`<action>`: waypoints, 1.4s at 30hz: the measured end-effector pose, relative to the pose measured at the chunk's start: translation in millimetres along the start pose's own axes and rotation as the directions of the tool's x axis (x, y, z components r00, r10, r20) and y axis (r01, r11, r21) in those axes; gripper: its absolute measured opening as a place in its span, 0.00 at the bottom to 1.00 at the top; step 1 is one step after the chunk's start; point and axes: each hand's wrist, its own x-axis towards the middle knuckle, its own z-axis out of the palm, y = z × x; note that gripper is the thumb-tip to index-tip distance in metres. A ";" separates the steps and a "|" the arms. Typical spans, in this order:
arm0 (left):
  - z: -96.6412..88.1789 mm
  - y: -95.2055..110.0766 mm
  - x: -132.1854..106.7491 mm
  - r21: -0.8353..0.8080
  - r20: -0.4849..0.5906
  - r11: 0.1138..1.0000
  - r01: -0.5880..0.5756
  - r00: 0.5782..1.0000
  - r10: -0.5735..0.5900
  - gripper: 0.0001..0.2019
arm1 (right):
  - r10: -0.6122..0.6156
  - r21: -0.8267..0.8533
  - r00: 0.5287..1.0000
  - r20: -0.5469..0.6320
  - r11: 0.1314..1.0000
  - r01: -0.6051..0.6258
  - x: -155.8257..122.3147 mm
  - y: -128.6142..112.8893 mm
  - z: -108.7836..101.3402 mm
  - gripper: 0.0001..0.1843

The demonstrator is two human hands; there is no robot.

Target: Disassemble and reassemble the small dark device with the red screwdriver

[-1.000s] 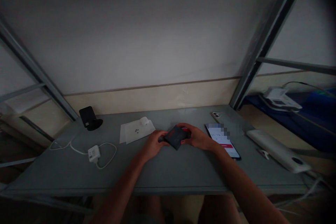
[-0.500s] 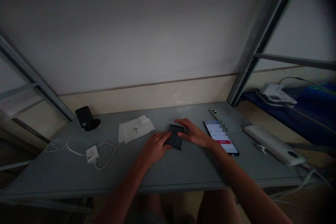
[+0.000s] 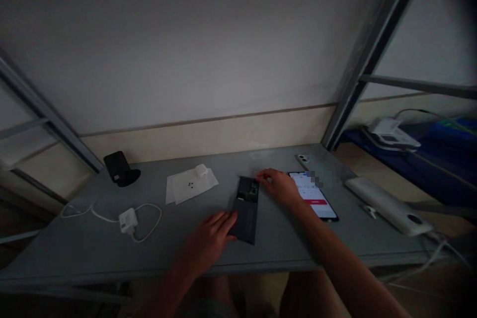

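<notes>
In the middle of the desk lies a dark, flat, open-backed device (image 3: 248, 190), its green circuit board partly bared. A dark flat cover (image 3: 244, 223) extends from it toward me and overlaps its lower part. My left hand (image 3: 214, 233) grips the cover's left edge, thumb on top and fingers low at the side. At the device's far right corner is my right hand (image 3: 278, 185), its thumb and fingertips pinched together on the edge. White paper sheets (image 3: 199, 193) lie to the left, bearing several tiny dark pieces (image 3: 191, 185) and a small white case (image 3: 201, 170).
A lit phone (image 3: 315, 196) lies right of my right hand, another phone (image 3: 302, 159) behind it. Further right is a long power strip (image 3: 387, 206). On the left are a white charger (image 3: 128, 220) with its cable and a black stand (image 3: 118, 169). Metal posts (image 3: 367, 59) flank the desk.
My left hand has drawn the dark cover toward me, baring the circuit board. My right hand has closed its fingers at the device's far right corner.
</notes>
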 end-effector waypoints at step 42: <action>15.0 -57.1 113.9 -0.589 0.065 0.803 0.087 0.996 -0.061 0.32 | -0.346 0.573 0.938 -0.035 0.762 0.302 18.3 -37.9 -43.6 0.21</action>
